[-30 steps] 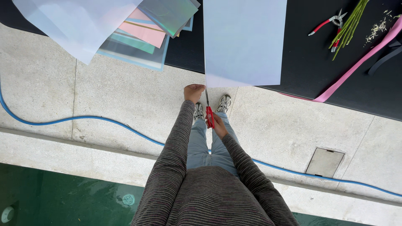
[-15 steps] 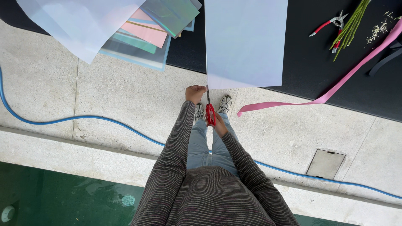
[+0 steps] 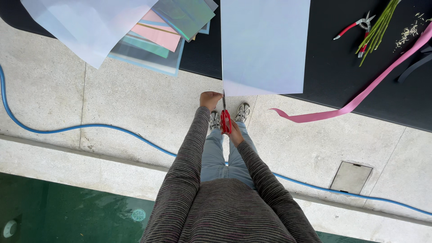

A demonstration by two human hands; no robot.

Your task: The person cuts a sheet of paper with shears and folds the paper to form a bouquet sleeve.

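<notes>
Lying far left on black table [image 3: 333, 67]: stack of coloured sheets [image 3: 153, 31], untouched. Left hand [image 3: 210, 99] curling fingers shut, pinching near-left corner of pale blue sheet [image 3: 265, 45] overhanging table edge. Right hand [image 3: 234, 133] gripping red scissors [image 3: 225, 118], fingers through loops, blades pointing up at sheet's left edge. Risking crooked cut w/ unsupported overhang flexing. Dangling right: pink ribbon [image 3: 360, 99], possibly snagging.

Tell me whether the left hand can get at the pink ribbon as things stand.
Probably not right away: the left hand holds the pale sheet's edge, and the pink ribbon trails off on the right, beyond the red scissors.
</notes>
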